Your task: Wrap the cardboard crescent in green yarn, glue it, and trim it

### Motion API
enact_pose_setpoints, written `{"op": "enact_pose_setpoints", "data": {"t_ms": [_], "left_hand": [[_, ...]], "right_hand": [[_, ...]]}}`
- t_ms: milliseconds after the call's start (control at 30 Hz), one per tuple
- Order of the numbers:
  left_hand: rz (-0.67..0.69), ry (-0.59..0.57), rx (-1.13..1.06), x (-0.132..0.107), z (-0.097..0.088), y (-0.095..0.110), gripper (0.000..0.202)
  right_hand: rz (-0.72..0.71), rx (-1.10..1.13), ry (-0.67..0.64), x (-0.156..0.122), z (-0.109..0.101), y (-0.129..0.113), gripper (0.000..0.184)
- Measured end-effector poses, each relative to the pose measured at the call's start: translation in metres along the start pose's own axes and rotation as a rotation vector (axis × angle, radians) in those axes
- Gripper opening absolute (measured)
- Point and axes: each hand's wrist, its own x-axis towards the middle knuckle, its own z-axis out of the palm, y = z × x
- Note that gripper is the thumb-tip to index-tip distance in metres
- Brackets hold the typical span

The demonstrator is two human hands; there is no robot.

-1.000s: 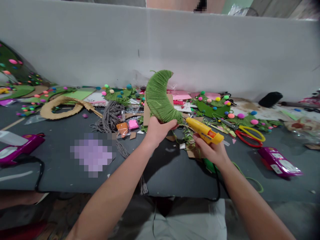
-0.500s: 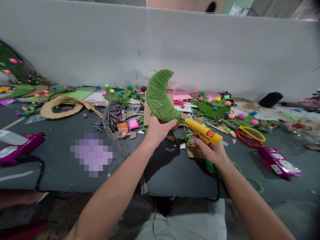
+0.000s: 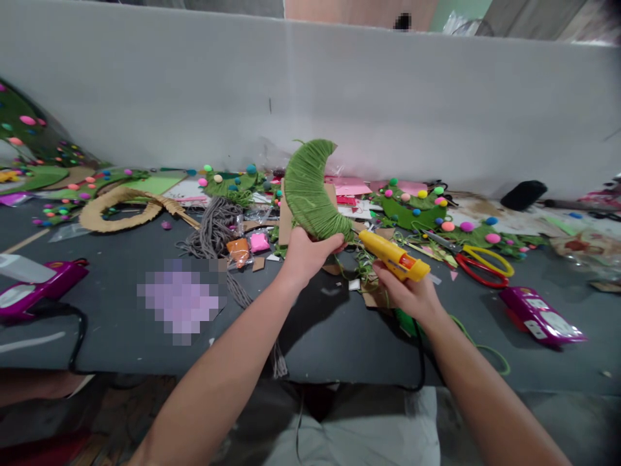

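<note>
A crescent wrapped in green yarn [image 3: 310, 184] is held up over the table, its pointed upper tip showing a bit of bare cardboard. My left hand [image 3: 313, 255] grips its lower end, thumb on top and fingers hidden beneath. In my right hand [image 3: 405, 291] is a yellow glue gun [image 3: 392, 254], its nozzle at the crescent's lower tip; whether the two touch I cannot make out. The fingers of that hand are wrapped round the handle. Green yarn scraps [image 3: 366, 265] and cardboard bits lie below, between both hands.
Scissors with red and yellow handles [image 3: 485, 266] and a purple device [image 3: 541, 316] lie to the right. Grey yarn [image 3: 213, 226], a tan ring [image 3: 121, 210] and small orange and pink packets [image 3: 259, 242] are on the left. Pompom-covered green pieces [image 3: 417, 210] line the white partition [image 3: 194, 90].
Hardly anything differs. The crescent's upper end sits very slightly lower in the picture, while both hands keep their grip and the glue gun stays at the lower tip.
</note>
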Motion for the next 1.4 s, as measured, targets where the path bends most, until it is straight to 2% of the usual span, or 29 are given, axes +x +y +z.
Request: {"op": "enact_pose_setpoints", "data": {"t_ms": [167,433,600,1167,1400], "left_hand": [[0.003,0.003,0.028,0.001,-0.001,-0.001,0.028],[0.02,0.016,0.034,0.001,-0.001,-0.002,0.029],[0.044,0.01,0.066,0.002,-0.002,-0.003,0.028],[0.089,0.007,0.128,0.001,-0.004,-0.004,0.032],[0.079,0.023,0.135,0.001,-0.003,-0.003,0.03]], "right_hand": [[-0.008,-0.038,0.037,-0.001,-0.003,-0.002,0.023],[-0.08,0.0,-0.032,-0.004,0.002,0.015,0.023],[-0.089,0.002,-0.05,-0.003,0.002,0.016,0.021],[-0.045,-0.011,-0.061,-0.003,0.003,0.013,0.026],[-0.001,0.074,-0.064,-0.003,0.004,0.007,0.027]]}}
